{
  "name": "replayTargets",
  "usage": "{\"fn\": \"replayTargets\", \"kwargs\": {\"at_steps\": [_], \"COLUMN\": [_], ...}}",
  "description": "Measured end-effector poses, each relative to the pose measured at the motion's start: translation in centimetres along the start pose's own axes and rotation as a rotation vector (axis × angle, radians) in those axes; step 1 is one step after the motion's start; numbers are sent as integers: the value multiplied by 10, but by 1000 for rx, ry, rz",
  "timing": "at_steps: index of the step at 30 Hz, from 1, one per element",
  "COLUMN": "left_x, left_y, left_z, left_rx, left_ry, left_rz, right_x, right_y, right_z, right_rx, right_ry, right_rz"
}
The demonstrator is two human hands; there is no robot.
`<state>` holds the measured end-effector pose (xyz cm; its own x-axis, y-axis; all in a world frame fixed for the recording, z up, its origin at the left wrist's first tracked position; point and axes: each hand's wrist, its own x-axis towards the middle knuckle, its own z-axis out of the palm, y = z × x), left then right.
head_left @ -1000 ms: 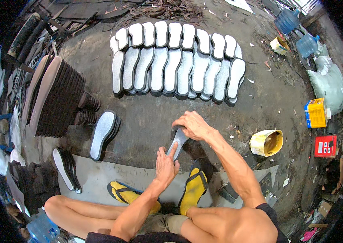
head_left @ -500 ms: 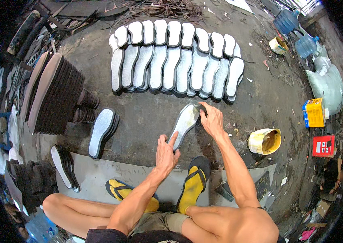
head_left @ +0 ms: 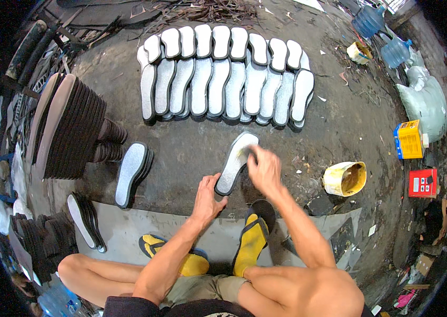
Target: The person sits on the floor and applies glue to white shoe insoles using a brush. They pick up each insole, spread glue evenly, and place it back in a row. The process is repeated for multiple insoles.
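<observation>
Working on one white-topped sole (head_left: 230,173) with both hands; sole lies on the ground (head_left: 192,153), mid-scene, tilted, far end toward the right. Dark edge, yellowish smear on the far half. Left hand (head_left: 206,199) at the sole's near end, thumb and fingers apart, touching its edge. Right hand (head_left: 267,168) over the far half, fingers bent, tips blurred; cannot tell if they are closed on something.

Far side: two rows of white-topped soles (head_left: 201,87), stacked, far row overlapping the near one. Scraps (head_left: 207,11) beyond. Left: tall brown stack (head_left: 70,127), leaning; right of it, near, a short white-topped pile (head_left: 131,171); another pile (head_left: 82,222) nearer, partly by a grey sheet (head_left: 123,224). Near: feet in yellow socks (head_left: 247,251) and dark sandals (head_left: 267,210).

Right: yellowish tub (head_left: 333,180), brownish inside, well apart from the right hand. Farther right: red box (head_left: 423,187), yellow-and-blue tin (head_left: 407,140), pale sack (head_left: 421,108). Far right: blue bottles (head_left: 369,22) and a small tub (head_left: 356,55).
</observation>
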<state>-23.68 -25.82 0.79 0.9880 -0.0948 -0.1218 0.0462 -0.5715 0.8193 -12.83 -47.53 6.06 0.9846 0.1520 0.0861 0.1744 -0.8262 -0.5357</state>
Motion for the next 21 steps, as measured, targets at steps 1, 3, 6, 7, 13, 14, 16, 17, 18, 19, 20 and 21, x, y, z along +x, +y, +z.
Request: {"fn": "replayTargets", "kwargs": {"at_steps": [1,3,6,7,13,14,16,17,18,19,20,21], "left_x": [-1,-5,-6,-6,-7,-7,-8,-9,-9,-12,-11,-11], "left_y": [4,11,16,16,13,12,7,4,1,-3,-8,-13], "left_z": [6,15,21,20,15,15,11,7,3,-4,-12,-22], "left_rx": [40,63,90,85,60,32,19,12,-231,-266,-246,-212], "left_ry": [54,63,113,117,85,64,72,74,78,187,272,343], "left_rz": [21,-44,-87,-76,-84,-107,-69,-54,-230,-206,-210,-264], "right_x": [30,62,57,54,75,74,60,43,21,-3,-28,-51], "right_y": [8,8,-14,-21,8,15,21,15,6,-10,-26,-44], "right_z": [-1,10,36,40,17,17,24,33,41,51,56,60], "right_rx": [-63,-33,-248,-242,-176,-165,-147,-110,-110,-125,-136,-94], "right_ry": [-53,48,-318,-491,-77,-66,5,-18,-41,-75,-113,-128], "right_rz": [108,54,-316,-459,-216,-238,-266,-335,-347,-349,-375,-402]}}
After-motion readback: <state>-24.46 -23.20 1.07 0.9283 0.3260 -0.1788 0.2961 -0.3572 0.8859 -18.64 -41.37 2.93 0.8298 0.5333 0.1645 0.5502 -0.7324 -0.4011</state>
